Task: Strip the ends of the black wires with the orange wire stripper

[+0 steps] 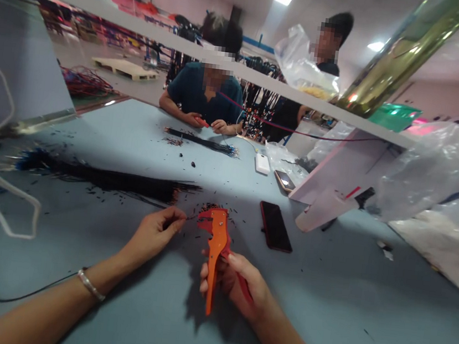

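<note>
My right hand [236, 284] is wrapped round the handles of an orange wire stripper [216, 243], its jaws pointing away from me. My left hand [155, 232] is pinched on a thin black wire [190, 217] whose end reaches toward the stripper's jaws. A thick bundle of black wires [111, 179] with blue ends lies on the blue table [323, 295] just beyond my left hand. Small black bits of stripped insulation are scattered round the jaws.
A dark phone [275, 225] lies right of the stripper; another phone [284, 181] and a white charger [262, 164] lie further back. A seated person across the table handles another wire bundle [202, 141]; a second person stands behind. Plastic bags [433, 180] pile up at right.
</note>
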The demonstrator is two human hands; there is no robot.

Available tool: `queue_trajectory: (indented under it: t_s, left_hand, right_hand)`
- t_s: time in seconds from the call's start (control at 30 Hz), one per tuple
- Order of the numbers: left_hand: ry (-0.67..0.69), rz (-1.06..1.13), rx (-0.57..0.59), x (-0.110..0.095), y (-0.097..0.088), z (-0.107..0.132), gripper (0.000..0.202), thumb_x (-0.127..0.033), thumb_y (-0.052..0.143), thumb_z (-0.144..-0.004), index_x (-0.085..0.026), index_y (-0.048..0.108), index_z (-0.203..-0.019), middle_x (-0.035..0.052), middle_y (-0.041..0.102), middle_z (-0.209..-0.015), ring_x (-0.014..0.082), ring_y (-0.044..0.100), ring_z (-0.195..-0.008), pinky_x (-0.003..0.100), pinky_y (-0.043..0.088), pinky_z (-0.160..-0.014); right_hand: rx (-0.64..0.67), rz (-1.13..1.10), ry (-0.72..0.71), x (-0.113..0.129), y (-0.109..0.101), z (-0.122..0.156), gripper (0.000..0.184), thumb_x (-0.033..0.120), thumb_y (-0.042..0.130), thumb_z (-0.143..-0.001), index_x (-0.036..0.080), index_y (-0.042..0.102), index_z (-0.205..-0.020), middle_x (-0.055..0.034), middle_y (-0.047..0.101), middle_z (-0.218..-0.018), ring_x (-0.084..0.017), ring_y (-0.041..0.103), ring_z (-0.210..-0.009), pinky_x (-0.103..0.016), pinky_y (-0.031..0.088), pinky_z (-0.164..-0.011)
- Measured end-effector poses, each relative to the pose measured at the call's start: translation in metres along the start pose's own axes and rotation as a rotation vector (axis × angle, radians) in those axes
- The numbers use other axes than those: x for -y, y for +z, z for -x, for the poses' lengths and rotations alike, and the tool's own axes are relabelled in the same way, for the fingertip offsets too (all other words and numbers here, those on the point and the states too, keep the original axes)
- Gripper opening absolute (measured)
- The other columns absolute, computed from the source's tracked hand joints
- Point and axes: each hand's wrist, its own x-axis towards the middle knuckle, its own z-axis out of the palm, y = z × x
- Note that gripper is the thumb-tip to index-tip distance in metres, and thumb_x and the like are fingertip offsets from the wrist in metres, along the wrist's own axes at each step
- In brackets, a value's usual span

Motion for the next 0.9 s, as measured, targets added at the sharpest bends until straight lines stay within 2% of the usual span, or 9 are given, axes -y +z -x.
queue_trajectory:
  t_s: [0.17,0.27,0.37,0.47,0.57,0.7,0.8,0.9]
  left_hand:
    - [-0.026,0.007,-0.016,0.001,0.001,0.000,0.024,-0.039,0.050,-0.082,-0.018,0.063,-0.079,-0.0022,0.058,-0.064,0.0145,0.053,-0.062,0.024,0.042,-0.061]
    - [-0.038,0.032,-0.003,0.000,0.002,0.000,0.023,-0.038,0.051,-0.081,-0.018,0.062,-0.080,-0.0024,0.057,-0.064,0.0143,0.053,-0.062,0.024,0.042,-0.060]
    - [-0.024,0.042,0.003,0.001,0.002,0.000,0.023,-0.037,0.051,-0.082,-0.018,0.063,-0.081,-0.0023,0.057,-0.064,0.0142,0.053,-0.062,0.023,0.042,-0.060]
    - [0.014,0.052,-0.009,0.002,0.002,0.000,0.023,-0.037,0.052,-0.083,-0.018,0.064,-0.081,-0.0020,0.058,-0.065,0.0143,0.054,-0.064,0.023,0.043,-0.062]
    - [0.032,0.087,-0.017,0.003,0.003,0.000,0.023,-0.038,0.053,-0.082,-0.019,0.065,-0.082,-0.0013,0.060,-0.069,0.0143,0.054,-0.065,0.023,0.044,-0.063]
    - [-0.002,0.132,-0.012,0.005,0.006,0.000,0.023,-0.039,0.053,-0.082,-0.019,0.064,-0.082,-0.0030,0.057,-0.065,0.0122,0.050,-0.057,0.022,0.042,-0.057]
    - [0.021,0.112,-0.017,0.005,0.005,0.000,0.022,-0.037,0.052,-0.083,-0.018,0.063,-0.080,-0.0028,0.057,-0.064,0.0135,0.053,-0.062,0.023,0.044,-0.062]
    - [0.018,0.063,0.006,0.005,0.004,0.001,0.022,-0.036,0.051,-0.084,-0.018,0.063,-0.080,-0.0030,0.055,-0.062,0.0132,0.052,-0.061,0.022,0.043,-0.060]
  right_hand:
    - [-0.029,0.006,-0.007,0.000,0.000,-0.001,0.040,0.043,0.054,-0.086,0.011,0.064,-0.106,-0.0109,0.069,-0.087,-0.020,0.068,-0.074,-0.034,0.049,-0.072]
    - [-0.015,-0.033,-0.013,0.001,-0.002,-0.002,0.040,0.040,0.058,-0.083,0.011,0.063,-0.110,-0.0106,0.069,-0.089,-0.021,0.068,-0.074,-0.035,0.050,-0.071]
    - [0.017,-0.030,-0.079,0.001,-0.003,0.000,0.043,0.034,0.061,-0.078,0.012,0.060,-0.116,-0.0096,0.067,-0.093,-0.022,0.068,-0.076,-0.036,0.050,-0.074]
    - [0.011,0.023,-0.150,0.001,-0.004,0.002,0.046,0.027,0.064,-0.075,0.014,0.059,-0.119,-0.0086,0.066,-0.096,-0.022,0.067,-0.083,-0.037,0.049,-0.079]
    - [-0.008,0.066,-0.151,0.000,-0.003,0.003,0.047,0.022,0.065,-0.074,0.016,0.059,-0.120,-0.0073,0.065,-0.098,-0.022,0.066,-0.087,-0.037,0.047,-0.083]
    - [0.005,0.189,-0.228,0.000,-0.002,0.005,0.052,0.026,0.070,-0.073,0.019,0.056,-0.123,-0.0067,0.062,-0.098,-0.022,0.062,-0.088,-0.037,0.047,-0.081]
    - [-0.013,0.317,-0.333,0.001,-0.002,0.007,0.056,0.028,0.072,-0.072,0.021,0.054,-0.124,-0.0072,0.059,-0.103,-0.022,0.057,-0.093,-0.036,0.046,-0.082]
    - [-0.035,0.384,-0.318,0.003,-0.003,0.009,0.050,0.026,0.072,-0.073,0.021,0.056,-0.120,-0.0069,0.058,-0.102,-0.021,0.056,-0.093,-0.036,0.045,-0.084]
